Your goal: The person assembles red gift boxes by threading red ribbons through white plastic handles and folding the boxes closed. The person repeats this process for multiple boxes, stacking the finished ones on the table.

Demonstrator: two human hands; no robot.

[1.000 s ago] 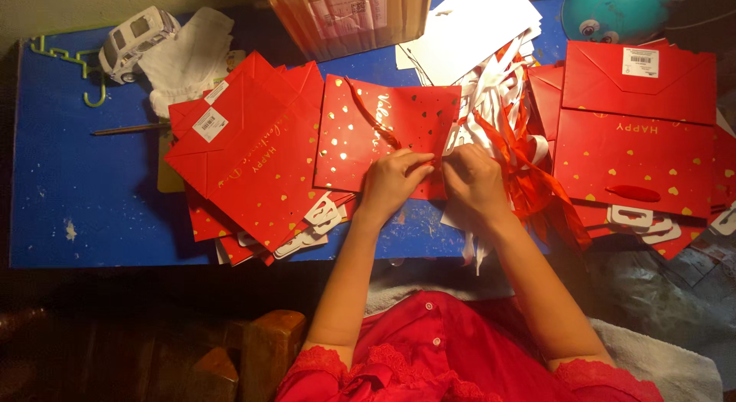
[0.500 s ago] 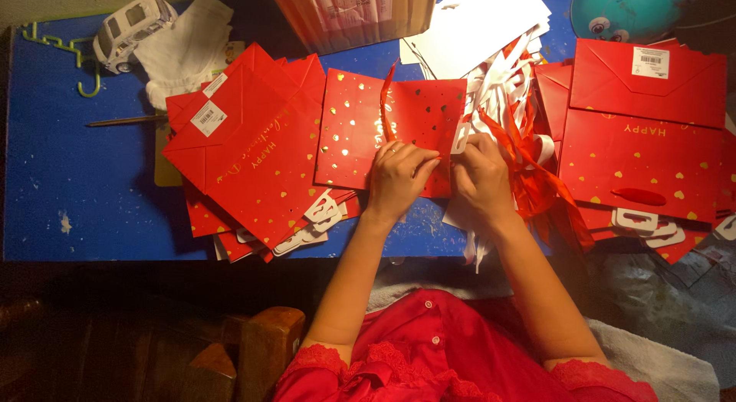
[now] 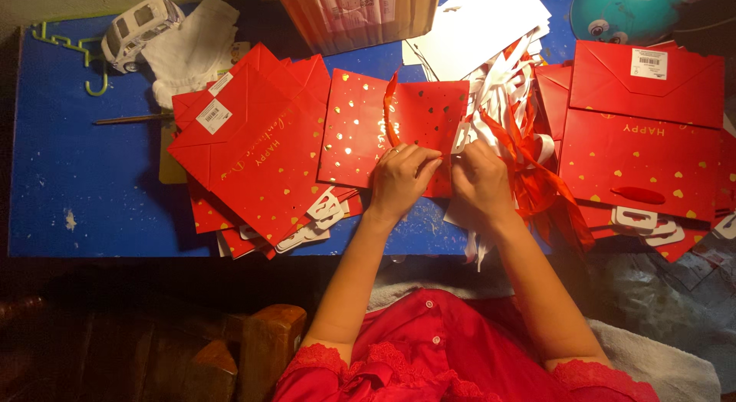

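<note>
Head view, looking down on a blue table (image 3: pixel 92 202) spread with flat red gift bags. Both hands meeting over one bag: left hand (image 3: pixel 399 179) curled, fingers closed on the lower right edge of the red gift bag with gold hearts (image 3: pixel 368 133); right hand (image 3: pixel 481 179) curled too, fingertips pinched on something small at the same edge, too hidden to name for sure, perhaps a ribbon end or the white tag (image 3: pixel 462 137) just above the knuckles. One red ribbon handle (image 3: pixel 392 110) already arching up from the bag, just above the left fingers; second handle not visible, so probably half threaded at best. Work about midway by the look of it: a heap of finished-looking bags (image 3: pixel 253 156) left of the left fingers, several with white hang tabs poking out below; another stack of red bags (image 3: pixel 640 141) well right of the right fingers, state hard to judge. Loose bundle of red and white ribbons (image 3: pixel 529 149) touching the right hand's outer side, plenty left. Bag itself flat, glossy red, speckled with gold hearts, lying square to the table edge, partly tucked under both palms.
</note>
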